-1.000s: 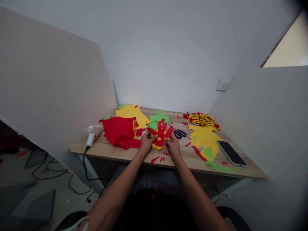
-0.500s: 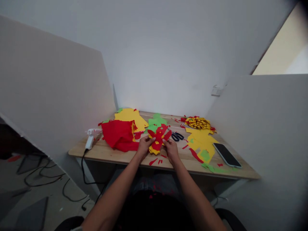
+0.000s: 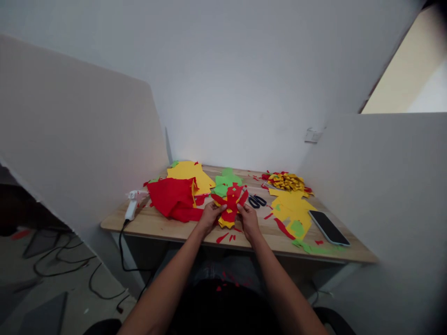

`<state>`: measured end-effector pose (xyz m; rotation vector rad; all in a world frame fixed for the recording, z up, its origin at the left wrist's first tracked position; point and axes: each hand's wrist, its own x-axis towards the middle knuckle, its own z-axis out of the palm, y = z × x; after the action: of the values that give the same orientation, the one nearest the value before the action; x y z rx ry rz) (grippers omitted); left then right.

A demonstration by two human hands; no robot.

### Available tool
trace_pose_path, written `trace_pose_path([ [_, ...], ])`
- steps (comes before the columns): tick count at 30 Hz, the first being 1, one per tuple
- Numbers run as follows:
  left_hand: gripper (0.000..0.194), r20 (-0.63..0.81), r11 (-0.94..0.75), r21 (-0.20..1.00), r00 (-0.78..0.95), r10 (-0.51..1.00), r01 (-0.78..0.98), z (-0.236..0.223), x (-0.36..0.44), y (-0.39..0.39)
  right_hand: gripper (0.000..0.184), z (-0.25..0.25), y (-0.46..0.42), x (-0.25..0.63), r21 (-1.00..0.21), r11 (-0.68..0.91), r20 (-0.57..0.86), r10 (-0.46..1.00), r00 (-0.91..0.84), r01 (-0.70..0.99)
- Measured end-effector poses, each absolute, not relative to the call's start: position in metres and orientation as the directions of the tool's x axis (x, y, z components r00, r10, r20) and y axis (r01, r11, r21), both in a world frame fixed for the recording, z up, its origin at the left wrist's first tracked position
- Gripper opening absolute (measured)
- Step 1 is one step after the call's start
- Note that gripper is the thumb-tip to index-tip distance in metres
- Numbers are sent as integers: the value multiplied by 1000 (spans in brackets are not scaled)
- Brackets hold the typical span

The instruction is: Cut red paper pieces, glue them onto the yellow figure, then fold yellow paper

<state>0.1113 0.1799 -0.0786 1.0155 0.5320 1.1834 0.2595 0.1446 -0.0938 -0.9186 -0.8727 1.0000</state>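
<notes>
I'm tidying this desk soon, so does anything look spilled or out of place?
Red scraps lie loose near the desk's front edge, and some red bits have apparently landed on the person's lap, away from the work surface.

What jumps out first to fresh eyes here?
Probably the red-and-yellow cutout, held between the left hand and right hand near the table's front edge. Next, the big crumpled red sheet to its left, with a white glue gun-like tool beyond at the table's left end. Then the ruffled yellow bundle at the back right, and the dark-screened phone in front of it, further right.
</notes>
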Motion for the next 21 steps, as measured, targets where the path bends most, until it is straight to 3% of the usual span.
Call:
trace_pose_path([
  [11,53,159,-7,875,274,948,-484,-82,109,185,40,-89,139,253,-929,237,178,960,217,-285],
  [21,41,206,-86,899,241,949,-429,-84,110,187,44,-95,148,261,-925,298,190,900,392,-236],
])
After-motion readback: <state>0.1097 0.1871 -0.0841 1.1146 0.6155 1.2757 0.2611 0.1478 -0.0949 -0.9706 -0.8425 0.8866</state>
